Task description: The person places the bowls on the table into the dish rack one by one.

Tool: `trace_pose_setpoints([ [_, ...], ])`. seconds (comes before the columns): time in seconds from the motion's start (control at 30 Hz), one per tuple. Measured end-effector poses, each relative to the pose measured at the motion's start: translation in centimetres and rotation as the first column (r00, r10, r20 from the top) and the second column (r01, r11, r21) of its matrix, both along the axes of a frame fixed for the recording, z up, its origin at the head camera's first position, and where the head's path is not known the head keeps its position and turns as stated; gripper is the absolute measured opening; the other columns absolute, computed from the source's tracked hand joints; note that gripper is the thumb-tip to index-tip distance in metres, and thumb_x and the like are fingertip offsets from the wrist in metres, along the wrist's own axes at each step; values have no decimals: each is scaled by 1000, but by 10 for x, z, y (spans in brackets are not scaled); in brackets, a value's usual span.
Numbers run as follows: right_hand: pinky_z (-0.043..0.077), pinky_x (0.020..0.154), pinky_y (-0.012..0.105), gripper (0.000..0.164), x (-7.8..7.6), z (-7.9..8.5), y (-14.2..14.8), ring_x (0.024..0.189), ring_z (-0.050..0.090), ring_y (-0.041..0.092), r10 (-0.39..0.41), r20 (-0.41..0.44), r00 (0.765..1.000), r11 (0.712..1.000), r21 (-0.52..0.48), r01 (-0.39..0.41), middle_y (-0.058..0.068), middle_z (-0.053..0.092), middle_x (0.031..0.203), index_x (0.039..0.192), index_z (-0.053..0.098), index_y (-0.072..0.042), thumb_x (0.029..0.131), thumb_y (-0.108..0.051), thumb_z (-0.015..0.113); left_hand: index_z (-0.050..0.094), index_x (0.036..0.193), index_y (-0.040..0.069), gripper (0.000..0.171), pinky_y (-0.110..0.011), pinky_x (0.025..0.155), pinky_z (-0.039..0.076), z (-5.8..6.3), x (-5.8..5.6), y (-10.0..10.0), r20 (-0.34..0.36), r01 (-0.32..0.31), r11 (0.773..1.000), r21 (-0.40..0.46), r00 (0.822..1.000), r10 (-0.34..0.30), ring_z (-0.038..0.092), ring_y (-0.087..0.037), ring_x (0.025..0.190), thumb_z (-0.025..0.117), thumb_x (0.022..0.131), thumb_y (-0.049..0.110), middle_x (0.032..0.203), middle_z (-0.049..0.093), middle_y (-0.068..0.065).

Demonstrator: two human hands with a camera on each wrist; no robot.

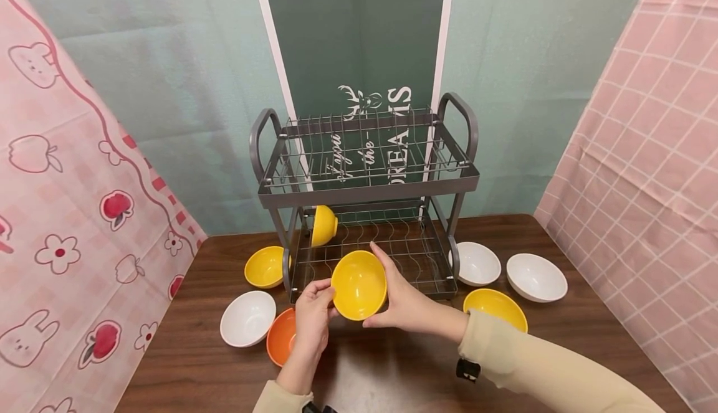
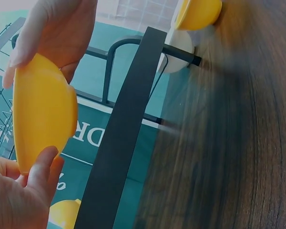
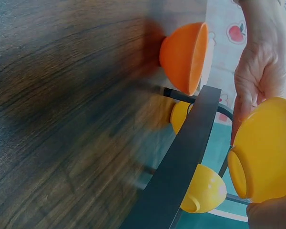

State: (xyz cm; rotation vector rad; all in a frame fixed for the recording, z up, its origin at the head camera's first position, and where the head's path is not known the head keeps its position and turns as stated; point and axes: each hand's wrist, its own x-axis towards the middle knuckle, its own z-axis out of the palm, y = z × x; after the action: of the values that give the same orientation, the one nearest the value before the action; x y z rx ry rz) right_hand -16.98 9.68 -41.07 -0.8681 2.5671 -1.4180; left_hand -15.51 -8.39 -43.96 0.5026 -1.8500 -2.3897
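Note:
Both hands hold a yellow bowl (image 1: 359, 285) in front of the dish rack's (image 1: 367, 198) lower tier, its inside facing the head camera. My left hand (image 1: 314, 316) pinches the left edge between thumb and fingers, as the left wrist view shows. Around the right side curves my right hand (image 1: 401, 294), thumb low and fingers high. The right wrist view shows the held bowl's foot ring (image 3: 238, 174). Another yellow bowl (image 1: 323, 226) stands on its side at the left of the lower tier. The upper tier holds no dishes.
Left of the rack sit a yellow bowl (image 1: 266, 268), a white bowl (image 1: 248, 318) and an orange bowl (image 1: 280, 338), partly behind my left hand. To the right are two white bowls (image 1: 536, 277) and a yellow bowl (image 1: 496, 307) partly behind my sleeve. Curtains hang around the wooden table (image 1: 185, 338).

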Motion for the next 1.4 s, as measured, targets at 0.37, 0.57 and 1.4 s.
trace_pose_setpoints([
  [0.37,35,98,46,115,-8,-5,-7,120,37,17,-23,-30,999,999,-48,22,-3,25,139,139,8,-23,52,-35,82,52,104,0,21,-23,55,53,-2,-7,-2,1,9,1000,-6,1000,-9,60,-12,60,52,84,5,82,61,-5],
  [0.57,36,96,44,114,-13,-4,-16,116,38,17,-50,-66,997,998,-52,47,-2,29,135,138,14,-21,49,-30,84,49,109,1,24,-25,64,54,-1,-10,-6,-5,50,999,-5,999,-50,61,-13,71,47,86,8,95,60,-10],
  [1.4,42,91,41,112,-81,-11,-28,111,42,24,-239,114,964,966,-69,247,9,32,129,138,12,-11,52,-24,83,42,127,7,52,-52,103,23,-25,-16,-19,30,204,450,-869,931,-362,41,-31,122,47,76,0,127,50,-13],
])
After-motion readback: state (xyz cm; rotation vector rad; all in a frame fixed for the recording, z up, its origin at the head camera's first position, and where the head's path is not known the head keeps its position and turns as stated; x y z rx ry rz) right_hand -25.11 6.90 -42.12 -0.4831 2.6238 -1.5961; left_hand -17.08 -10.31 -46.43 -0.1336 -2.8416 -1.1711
